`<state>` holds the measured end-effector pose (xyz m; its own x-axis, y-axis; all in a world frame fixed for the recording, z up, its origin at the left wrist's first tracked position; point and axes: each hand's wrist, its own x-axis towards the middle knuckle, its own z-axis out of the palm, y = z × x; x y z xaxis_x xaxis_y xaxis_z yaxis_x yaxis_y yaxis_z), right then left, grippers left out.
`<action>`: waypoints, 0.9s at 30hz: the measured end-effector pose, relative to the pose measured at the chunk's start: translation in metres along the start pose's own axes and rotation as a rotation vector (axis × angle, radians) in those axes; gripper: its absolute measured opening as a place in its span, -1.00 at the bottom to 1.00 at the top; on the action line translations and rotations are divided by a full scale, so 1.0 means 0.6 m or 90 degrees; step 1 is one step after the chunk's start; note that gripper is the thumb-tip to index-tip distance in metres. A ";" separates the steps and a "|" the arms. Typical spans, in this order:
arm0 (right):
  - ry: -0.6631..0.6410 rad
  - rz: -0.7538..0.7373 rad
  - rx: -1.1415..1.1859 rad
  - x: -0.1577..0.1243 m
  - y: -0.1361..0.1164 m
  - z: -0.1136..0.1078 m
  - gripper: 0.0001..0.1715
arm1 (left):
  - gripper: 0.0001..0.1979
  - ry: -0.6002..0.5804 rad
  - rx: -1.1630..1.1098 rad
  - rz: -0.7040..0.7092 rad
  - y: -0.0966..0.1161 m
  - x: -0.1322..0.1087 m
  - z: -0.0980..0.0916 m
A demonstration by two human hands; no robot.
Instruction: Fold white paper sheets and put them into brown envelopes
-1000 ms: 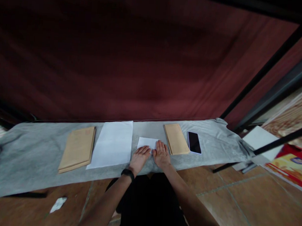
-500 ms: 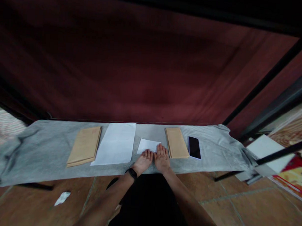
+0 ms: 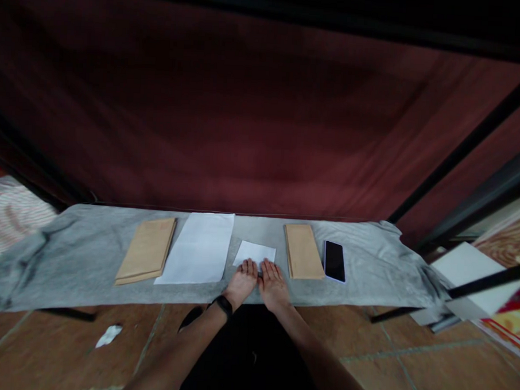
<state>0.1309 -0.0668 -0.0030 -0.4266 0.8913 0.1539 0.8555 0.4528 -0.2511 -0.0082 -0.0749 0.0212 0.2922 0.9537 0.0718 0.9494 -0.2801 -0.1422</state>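
A small folded piece of white paper point(image 3: 255, 252) lies on the grey cloth in front of me. My left hand point(image 3: 243, 280) rests flat on its near left part, a dark band around the wrist. Beside it, my right hand point(image 3: 274, 285) lies with fingers stretched over the near right edge. The two hands almost meet at the thumbs, and the paper's near edge is hidden under them. Left of my hands is a stack of larger white sheets point(image 3: 201, 247). Brown envelopes point(image 3: 304, 251) sit to the right of my right hand.
Another pile of brown envelopes point(image 3: 148, 250) lies at the left. A phone point(image 3: 334, 261) with a dark screen is at the right. The grey cloth point(image 3: 76, 250) covers a long, narrow surface against a dark red panel point(image 3: 263, 132). Crumpled white paper point(image 3: 108, 336) is on the tiled floor.
My right hand has shifted slightly left and nearer to me along the small paper. My left hand has moved slightly. The camera view has tilted a little.
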 end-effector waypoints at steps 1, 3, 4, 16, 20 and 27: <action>0.006 -0.002 -0.004 -0.003 0.003 0.002 -0.38 | -0.53 0.001 0.002 -0.006 0.000 0.000 -0.001; 0.021 -0.012 -0.015 -0.011 0.010 0.005 -0.37 | -0.53 0.002 0.005 -0.012 0.001 -0.001 -0.001; 0.029 -0.018 -0.020 -0.015 0.013 0.006 -0.37 | -0.53 0.003 0.005 -0.013 0.001 -0.001 -0.001; 0.020 -0.065 -0.001 0.020 0.015 -0.007 -0.41 | -0.72 0.023 0.023 0.067 -0.013 -0.008 -0.024; 0.032 -0.108 0.013 0.028 0.024 -0.003 -0.36 | -0.71 0.043 0.022 0.096 -0.015 -0.017 -0.032; 0.011 -0.175 0.012 0.001 0.060 -0.005 -0.29 | -0.53 0.062 -0.013 -0.006 -0.011 -0.030 -0.007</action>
<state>0.1622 -0.0503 -0.0089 -0.6372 0.7340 0.2348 0.7024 0.6785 -0.2149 -0.0192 -0.0910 0.0250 0.2923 0.9413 0.1686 0.9539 -0.2746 -0.1207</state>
